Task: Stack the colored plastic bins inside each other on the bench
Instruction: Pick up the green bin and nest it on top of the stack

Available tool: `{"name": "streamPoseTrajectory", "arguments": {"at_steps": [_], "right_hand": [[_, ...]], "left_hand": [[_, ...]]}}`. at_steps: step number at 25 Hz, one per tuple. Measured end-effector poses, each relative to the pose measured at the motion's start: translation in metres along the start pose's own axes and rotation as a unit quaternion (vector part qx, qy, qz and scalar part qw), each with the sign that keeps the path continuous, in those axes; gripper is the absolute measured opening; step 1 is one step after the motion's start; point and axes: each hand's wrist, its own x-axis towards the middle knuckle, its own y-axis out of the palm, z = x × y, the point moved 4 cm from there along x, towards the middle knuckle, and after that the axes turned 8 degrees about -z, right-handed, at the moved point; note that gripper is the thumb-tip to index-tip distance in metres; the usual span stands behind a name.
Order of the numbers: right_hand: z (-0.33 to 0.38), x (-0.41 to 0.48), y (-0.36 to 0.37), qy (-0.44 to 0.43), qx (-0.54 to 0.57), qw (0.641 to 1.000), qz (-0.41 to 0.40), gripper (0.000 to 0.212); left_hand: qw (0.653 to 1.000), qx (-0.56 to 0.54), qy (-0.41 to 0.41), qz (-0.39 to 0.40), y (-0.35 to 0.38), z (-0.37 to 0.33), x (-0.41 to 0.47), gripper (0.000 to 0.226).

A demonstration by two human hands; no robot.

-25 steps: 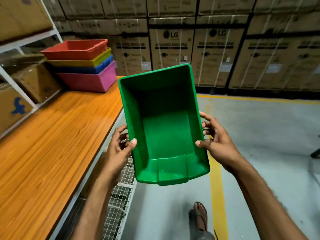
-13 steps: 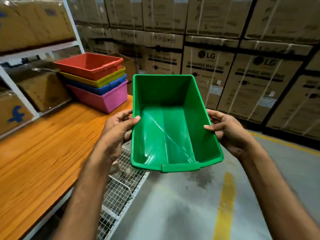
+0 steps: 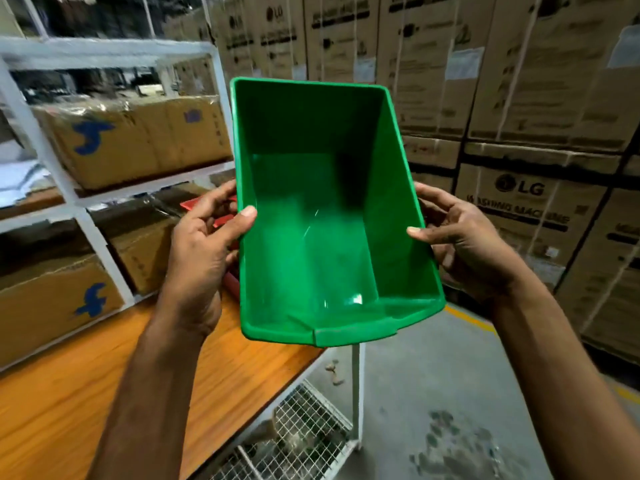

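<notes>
A wall of stacked brown cartons (image 3: 519,98) printed with "LG" and "WASHING MACHINE" fills the background on the right, standing on a grey concrete floor (image 3: 433,393) crossed by a yellow line. On the left a white metal shelving rack (image 3: 100,202) carries plastic-wrapped cardboard boxes (image 3: 138,140) marked with a blue logo. Below and in front of it runs the orange wood-grain bench (image 3: 69,393), with a white leg at its end and a wire-mesh shelf (image 3: 304,427) underneath. In the middle of the view, held in the air above the far end of the bench, is the green bin (image 3: 322,237): a glossy rectangular plastic tub, empty, its opening tipped toward the camera, with smooth sloping walls, a rolled rim, a flat floor catching a few light glints, and a lower stepped lip at the near end. The left hand (image 3: 204,244) grips its left wall, thumb hooked over the rim inside and fingers pressed on the outside. The right hand (image 3: 464,240) clamps the right wall likewise, thumb lying over the rim and fingers curled behind. Just behind the left hand, a sliver of a red bin (image 3: 194,204) peeks out; the rest of it is hidden.
</notes>
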Motion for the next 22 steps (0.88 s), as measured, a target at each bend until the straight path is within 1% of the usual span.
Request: {"name": "streamPoseTrajectory", "arguments": {"at_steps": [6, 8, 12, 15, 18, 20, 22], "right_hand": [[0.006, 0.140, 0.053, -0.030, -0.002, 0.996, 0.088, 0.071], [0.002, 0.188, 0.071, -0.043, -0.007, 0.991, 0.130, 0.071], [-0.006, 0.274, 0.107, -0.056, -0.025, 0.982, 0.177, 0.073], [-0.019, 0.320, 0.129, -0.040, -0.010, 0.974, 0.221, 0.071], [-0.039, 0.355, 0.151, -0.012, -0.018, 0.966, 0.258, 0.070], [-0.054, 0.373, 0.160, 0.008, -0.019, 0.963, 0.268, 0.069], [-0.066, 0.386, 0.166, 0.024, -0.012, 0.961, 0.274, 0.068]], "left_hand": [[0.991, 0.046, 0.096, -0.076, 0.002, -0.015, 0.093, 0.044], [0.982, 0.073, 0.133, -0.112, 0.003, -0.017, 0.123, 0.044], [0.957, 0.136, 0.176, -0.188, 0.003, -0.010, 0.179, 0.048], [0.939, 0.169, 0.168, -0.247, -0.005, 0.001, 0.209, 0.043], [0.924, 0.178, 0.136, -0.310, -0.015, 0.015, 0.227, 0.044], [0.918, 0.179, 0.111, -0.336, -0.017, 0.026, 0.231, 0.043], [0.912, 0.188, 0.105, -0.349, -0.017, 0.033, 0.234, 0.042]]}}
